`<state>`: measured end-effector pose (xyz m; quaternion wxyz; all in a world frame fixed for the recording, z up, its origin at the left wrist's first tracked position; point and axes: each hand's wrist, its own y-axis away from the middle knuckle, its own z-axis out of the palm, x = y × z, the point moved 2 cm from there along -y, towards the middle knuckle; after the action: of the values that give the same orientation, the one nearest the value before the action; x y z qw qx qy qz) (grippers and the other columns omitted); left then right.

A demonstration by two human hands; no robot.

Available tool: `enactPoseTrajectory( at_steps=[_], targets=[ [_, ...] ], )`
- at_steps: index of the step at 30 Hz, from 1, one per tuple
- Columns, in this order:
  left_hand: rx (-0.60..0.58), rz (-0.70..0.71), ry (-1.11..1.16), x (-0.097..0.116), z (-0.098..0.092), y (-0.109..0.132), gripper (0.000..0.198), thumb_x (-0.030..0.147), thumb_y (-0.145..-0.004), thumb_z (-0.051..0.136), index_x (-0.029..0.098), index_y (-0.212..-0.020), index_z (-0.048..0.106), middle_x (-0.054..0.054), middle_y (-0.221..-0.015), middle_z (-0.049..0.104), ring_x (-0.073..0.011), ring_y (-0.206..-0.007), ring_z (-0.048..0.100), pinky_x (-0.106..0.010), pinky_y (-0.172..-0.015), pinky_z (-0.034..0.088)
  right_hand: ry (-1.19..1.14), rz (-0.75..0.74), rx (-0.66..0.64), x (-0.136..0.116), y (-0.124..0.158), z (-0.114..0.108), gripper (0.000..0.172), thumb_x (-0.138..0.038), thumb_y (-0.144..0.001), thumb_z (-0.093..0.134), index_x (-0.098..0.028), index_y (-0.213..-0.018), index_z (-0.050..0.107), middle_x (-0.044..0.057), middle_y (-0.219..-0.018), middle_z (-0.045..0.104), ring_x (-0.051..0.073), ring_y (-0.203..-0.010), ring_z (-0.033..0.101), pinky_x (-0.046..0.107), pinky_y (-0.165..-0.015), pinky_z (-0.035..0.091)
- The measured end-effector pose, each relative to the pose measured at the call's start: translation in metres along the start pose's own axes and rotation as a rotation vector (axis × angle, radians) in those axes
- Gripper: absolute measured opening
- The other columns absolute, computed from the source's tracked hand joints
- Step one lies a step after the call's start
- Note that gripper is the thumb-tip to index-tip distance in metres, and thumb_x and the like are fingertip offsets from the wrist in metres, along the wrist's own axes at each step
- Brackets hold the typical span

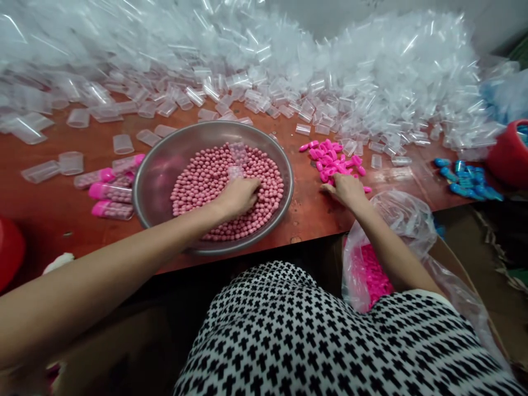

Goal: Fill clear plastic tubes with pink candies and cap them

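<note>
My left hand is curled down among pink beads in a wide metal bowl. Its fingertips are hidden, so what they hold cannot be made out. Clear plastic tubes lie on the beads just beyond that hand. My right hand reaches over a small heap of bright pink caps, thumb apart from the fingers, its fingertips at the near edge of the heap. Left of the bowl lie several bead-filled tubes with pink caps.
A large pile of clear empty tubes spans the back of the red-brown table. Blue caps lie at right beside a red container. A plastic bag with more pink caps hangs below the table edge. Another red container stands at left.
</note>
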<state>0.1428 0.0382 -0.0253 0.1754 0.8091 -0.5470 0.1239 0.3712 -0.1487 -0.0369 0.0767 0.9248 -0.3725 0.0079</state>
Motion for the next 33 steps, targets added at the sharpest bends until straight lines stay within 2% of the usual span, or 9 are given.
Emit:
enactPoseTrajectory(
  at_steps=[2,6,9,11,14,20,25,27,33],
  targets=[
    [0.089,-0.031,0.372,-0.005,-0.005,0.004,0.011,0.024,-0.078,0.057,0.016,-0.084,0.060,-0.007,-0.085,0.069,-0.0199,-0.081,0.063,-0.030,-0.075,0.047,0.018,-0.031,-0.013,-0.002,-0.003,0.003,0.038,-0.042,-0.087,0.053,-0.012,-0.106,0.064,0.022,-0.105,0.068,0.035,-0.098,0.064,0.042,-0.078,0.047],
    [0.160,-0.054,1.067,-0.008,-0.017,0.025,0.026,0.029,-0.071,0.071,0.016,-0.089,0.057,-0.005,-0.093,0.068,-0.0143,-0.079,0.063,-0.030,-0.074,0.051,-0.118,-0.051,0.052,0.009,-0.001,0.003,0.030,-0.031,-0.083,0.056,-0.015,-0.108,0.064,0.017,-0.103,0.070,0.033,-0.095,0.064,0.042,-0.080,0.047],
    [0.152,-0.086,1.366,-0.004,-0.019,0.037,0.031,0.020,-0.065,0.075,0.016,-0.090,0.057,-0.004,-0.091,0.067,-0.0134,-0.081,0.064,-0.032,-0.077,0.053,-0.525,-0.080,0.150,0.011,0.006,-0.004,0.036,-0.034,-0.080,0.061,-0.018,-0.112,0.062,0.010,-0.096,0.070,0.025,-0.080,0.066,0.040,-0.075,0.051],
    [0.122,-0.086,1.474,0.000,-0.018,0.040,0.032,0.017,-0.065,0.075,0.016,-0.092,0.059,-0.003,-0.089,0.067,-0.0136,-0.081,0.065,-0.034,-0.079,0.054,-0.891,-0.152,0.099,-0.002,0.012,-0.011,0.046,-0.039,-0.076,0.067,-0.019,-0.117,0.059,0.005,-0.087,0.067,0.019,-0.068,0.065,0.035,-0.065,0.053],
    [0.086,-0.047,1.505,0.007,-0.015,0.042,0.031,0.017,-0.067,0.074,0.015,-0.096,0.062,-0.004,-0.090,0.068,-0.0140,-0.082,0.065,-0.035,-0.080,0.054,-1.233,-0.266,0.009,-0.038,0.021,-0.026,0.057,-0.040,-0.068,0.075,-0.019,-0.119,0.057,-0.001,-0.081,0.062,0.014,-0.061,0.062,0.029,-0.054,0.052],
    [0.086,0.018,1.440,0.014,-0.018,0.052,0.025,0.023,-0.074,0.071,0.014,-0.097,0.066,-0.007,-0.095,0.069,-0.0153,-0.084,0.067,-0.035,-0.081,0.054,-1.204,-0.584,0.085,-0.112,0.035,-0.056,0.038,-0.038,-0.068,0.079,-0.022,-0.101,0.071,0.001,-0.087,0.066,0.015,-0.078,0.061,0.031,-0.072,0.054],
    [0.111,0.037,1.439,0.007,-0.022,0.063,0.024,0.022,-0.075,0.071,0.013,-0.096,0.067,-0.007,-0.090,0.070,-0.0140,-0.081,0.066,-0.032,-0.079,0.054,-1.382,-0.599,-0.337,-0.129,0.043,-0.058,0.036,-0.045,-0.073,0.074,-0.024,-0.102,0.073,0.001,-0.090,0.072,0.016,-0.077,0.065,0.034,-0.076,0.056],
    [0.112,0.057,1.431,0.004,-0.021,0.065,0.024,0.021,-0.074,0.070,0.013,-0.096,0.068,-0.006,-0.089,0.070,-0.0136,-0.080,0.066,-0.031,-0.078,0.054,-1.388,-0.592,-0.408,-0.130,0.043,-0.059,0.034,-0.045,-0.072,0.075,-0.022,-0.098,0.073,0.001,-0.086,0.072,0.015,-0.073,0.065,0.033,-0.074,0.057],
    [0.222,0.016,1.412,-0.007,-0.018,0.065,0.027,0.020,-0.072,0.071,0.012,-0.098,0.067,-0.004,-0.086,0.068,-0.0125,-0.077,0.064,-0.031,-0.077,0.053,-1.344,-0.657,-0.174,-0.130,0.041,-0.076,0.038,-0.040,-0.067,0.080,-0.023,-0.101,0.070,0.002,-0.092,0.071,0.016,-0.081,0.065,0.030,-0.077,0.054]
  ],
)
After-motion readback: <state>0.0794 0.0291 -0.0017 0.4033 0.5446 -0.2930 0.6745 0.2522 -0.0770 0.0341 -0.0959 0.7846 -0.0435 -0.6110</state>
